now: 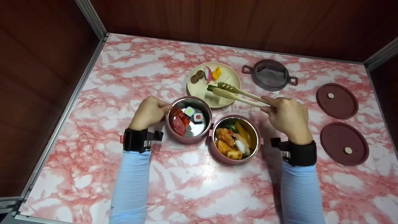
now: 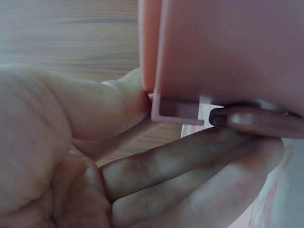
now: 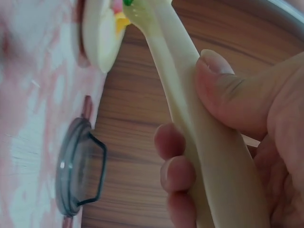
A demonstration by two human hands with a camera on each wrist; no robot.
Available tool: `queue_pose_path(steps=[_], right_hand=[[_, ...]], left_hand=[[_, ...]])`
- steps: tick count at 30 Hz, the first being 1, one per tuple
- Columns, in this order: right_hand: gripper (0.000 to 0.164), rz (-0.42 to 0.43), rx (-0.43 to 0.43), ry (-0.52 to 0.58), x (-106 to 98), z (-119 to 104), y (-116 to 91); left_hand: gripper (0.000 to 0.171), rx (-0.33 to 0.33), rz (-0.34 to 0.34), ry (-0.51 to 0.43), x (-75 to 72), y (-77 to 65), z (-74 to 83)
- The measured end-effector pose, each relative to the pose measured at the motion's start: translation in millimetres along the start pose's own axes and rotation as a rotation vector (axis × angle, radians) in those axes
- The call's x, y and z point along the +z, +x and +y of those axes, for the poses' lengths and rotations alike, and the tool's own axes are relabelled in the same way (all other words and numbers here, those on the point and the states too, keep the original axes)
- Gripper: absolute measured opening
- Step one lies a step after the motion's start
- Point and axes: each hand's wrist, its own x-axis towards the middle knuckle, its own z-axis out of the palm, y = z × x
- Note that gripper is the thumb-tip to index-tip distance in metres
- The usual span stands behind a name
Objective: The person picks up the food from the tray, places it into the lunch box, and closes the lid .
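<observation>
In the head view my left hand (image 1: 150, 112) grips the left side of a pink round lunch-box bowl (image 1: 189, 140). The left wrist view shows the thumb at its rim and fingers bent beneath its small square side handle (image 2: 178, 121). Sushi pieces (image 1: 197, 117) and red food slices (image 1: 179, 123) lie in that bowl. My right hand (image 1: 289, 116) holds cream tongs (image 1: 245, 99) between thumb and fingers. Their tips pinch a small dark green piece (image 1: 210, 88) above a cream plate (image 1: 194, 90). On the plate are brown balls (image 1: 197, 77), a pink-and-white slice (image 1: 208, 74) and a yellow piece (image 1: 216, 73).
A second pink bowl (image 1: 235, 161), filled with fried and yellow food, stands right beside the first. Behind on the right lies a dark see-through lid with handles (image 1: 270, 76). Two maroon round lids (image 1: 337, 101) rest at the far right. Brown panels (image 1: 217, 25) border the marbled table.
</observation>
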Motion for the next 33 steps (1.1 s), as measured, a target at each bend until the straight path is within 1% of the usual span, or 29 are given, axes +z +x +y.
queue_pose_path(steps=[2, 4, 6, 8, 11, 13, 16, 19, 23, 25, 29, 33], right_hand=[[0.031, 0.009, -0.008, 0.013, -6.5, -1.8, -1.6], [0.033, 0.024, -0.042, 0.03, -12.1, -5.0, -3.5], [0.033, 0.034, -0.099, 0.045, -16.4, -9.2, -5.4], [0.034, 0.034, -0.173, 0.064, -19.7, -14.4, -7.3], [0.034, 0.012, -0.267, 0.083, -22.8, -22.6, -9.5], [0.034, -0.014, -0.309, 0.093, -23.9, -27.9, -10.1], [0.034, -0.067, -0.348, 0.096, -25.3, -35.3, -7.0], [0.034, -0.145, -0.402, 0.078, -29.2, -43.6, 4.5], [0.033, -0.251, -0.501, 0.015, -37.7, -57.2, 31.1], [0.031, -0.288, -0.538, -0.028, -42.0, -63.4, 43.5], [0.023, -0.339, -0.561, -0.098, -48.3, -72.6, 58.8], [0.02, -0.359, -0.548, -0.098, -48.7, -79.5, 61.1]], left_hand=[[0.019, 0.001, 0.002, -0.004, -0.1, -0.4, 0.0], [0.019, 0.002, 0.001, -0.005, -0.4, -0.8, -0.3], [0.019, 0.003, 0.002, -0.008, -0.9, -1.2, -0.8], [0.019, 0.001, 0.002, -0.008, -1.2, -1.5, -1.2], [0.019, -0.004, 0.001, -0.005, -1.5, -1.4, -1.8], [0.018, -0.01, 0.001, -0.002, -1.3, -1.1, -1.9], [0.018, -0.011, -0.004, -0.004, -0.1, -0.2, -1.4], [0.019, -0.011, -0.015, -0.018, 1.0, 1.0, -0.8], [0.018, -0.013, -0.012, -0.018, 0.8, 1.6, -1.6], [0.017, -0.016, -0.01, -0.014, 0.3, 1.3, -2.2], [0.018, -0.011, -0.012, -0.015, -0.3, 0.9, -1.6], [0.018, -0.008, -0.012, -0.014, -0.4, 1.0, 0.2]])
